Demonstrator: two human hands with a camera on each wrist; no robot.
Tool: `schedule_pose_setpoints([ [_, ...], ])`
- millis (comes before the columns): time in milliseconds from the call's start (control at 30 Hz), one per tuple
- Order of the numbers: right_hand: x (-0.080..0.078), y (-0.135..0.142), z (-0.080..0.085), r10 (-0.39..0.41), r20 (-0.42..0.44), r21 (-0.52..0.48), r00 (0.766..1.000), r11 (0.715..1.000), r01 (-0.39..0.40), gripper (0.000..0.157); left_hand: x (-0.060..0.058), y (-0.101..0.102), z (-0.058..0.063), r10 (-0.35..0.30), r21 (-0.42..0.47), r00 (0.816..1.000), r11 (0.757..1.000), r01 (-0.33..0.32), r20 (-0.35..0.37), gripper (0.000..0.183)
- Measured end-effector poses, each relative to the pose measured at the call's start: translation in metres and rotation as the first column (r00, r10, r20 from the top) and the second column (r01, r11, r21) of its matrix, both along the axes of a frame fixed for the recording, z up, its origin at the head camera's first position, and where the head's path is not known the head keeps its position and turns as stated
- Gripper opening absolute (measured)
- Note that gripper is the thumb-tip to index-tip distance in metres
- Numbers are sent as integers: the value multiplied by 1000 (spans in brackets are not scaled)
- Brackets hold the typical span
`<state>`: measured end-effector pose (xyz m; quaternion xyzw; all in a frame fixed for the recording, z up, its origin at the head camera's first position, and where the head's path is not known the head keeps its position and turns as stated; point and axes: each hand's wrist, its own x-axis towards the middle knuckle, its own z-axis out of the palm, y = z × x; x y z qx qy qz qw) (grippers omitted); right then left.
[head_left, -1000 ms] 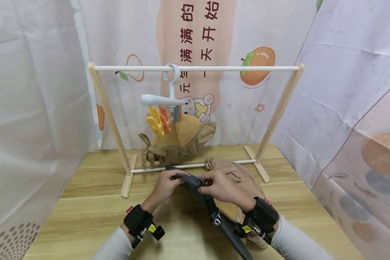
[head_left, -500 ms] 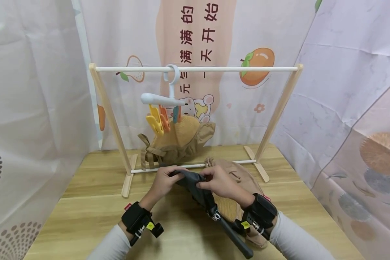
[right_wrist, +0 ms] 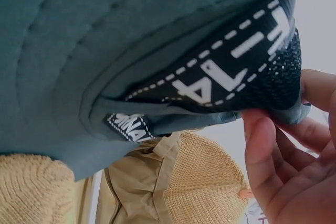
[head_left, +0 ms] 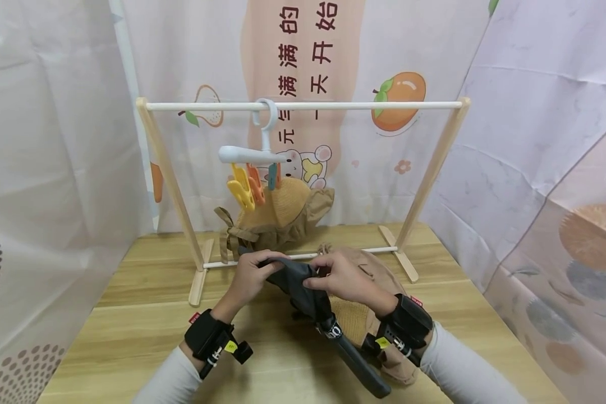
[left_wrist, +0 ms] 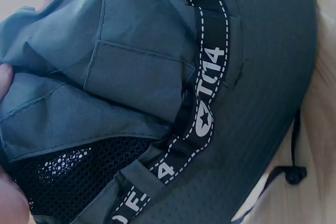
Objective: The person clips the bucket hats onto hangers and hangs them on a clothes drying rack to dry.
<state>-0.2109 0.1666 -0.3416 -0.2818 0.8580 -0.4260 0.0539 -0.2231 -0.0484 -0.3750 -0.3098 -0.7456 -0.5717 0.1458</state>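
A dark grey sun hat (head_left: 299,286) is held up above the table by both hands. My left hand (head_left: 249,276) pinches the crown's left part, and my right hand (head_left: 344,279) pinches its right part. In the left wrist view the hat's black band (left_wrist: 212,56) shows white letters and stars, beside a mesh panel (left_wrist: 79,166). A black cord toggle (left_wrist: 295,174) hangs beyond the brim. The right wrist view shows the thumb and fingers (right_wrist: 260,140) on the crown edge by the mesh. The brim (head_left: 358,367) slants down toward the front right.
A wooden rack (head_left: 434,168) carries a pale blue hanger (head_left: 249,155) with yellow (head_left: 241,191), orange and teal clips. A straw-and-brown hat (head_left: 283,210) is at the hanger, behind my hands. Another tan hat (head_left: 384,272) lies on the table (head_left: 146,336) under my right forearm.
My left hand has shifted slightly left and up, spreading the crown between the hands. The hat has turned a little, its brim end rising slightly. The rack and other hats stay put.
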Motion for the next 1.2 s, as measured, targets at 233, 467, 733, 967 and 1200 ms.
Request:
schedule_pose_setpoints([
  [233,-3,1,5,4,4,-15,1000,1000,-4,9,2,-1,10,47,24,999,999,-48,28,13],
  [467,-7,0,9,8,34,-34,999,999,-7,12,2,-5,17,90,13,996,996,-90,-8,12],
  [733,-9,-1,11,-10,42,-16,999,1000,10,16,1,-10,18,132,14,989,991,-132,-59,12],
  [967,-11,-2,13,-35,45,-27,998,999,36,19,-17,-16,-1,140,59,987,989,-135,-84,10],
  [1200,-13,-2,16,-45,21,-22,999,999,46,18,-18,-18,5,173,53,978,984,-167,-119,11],
])
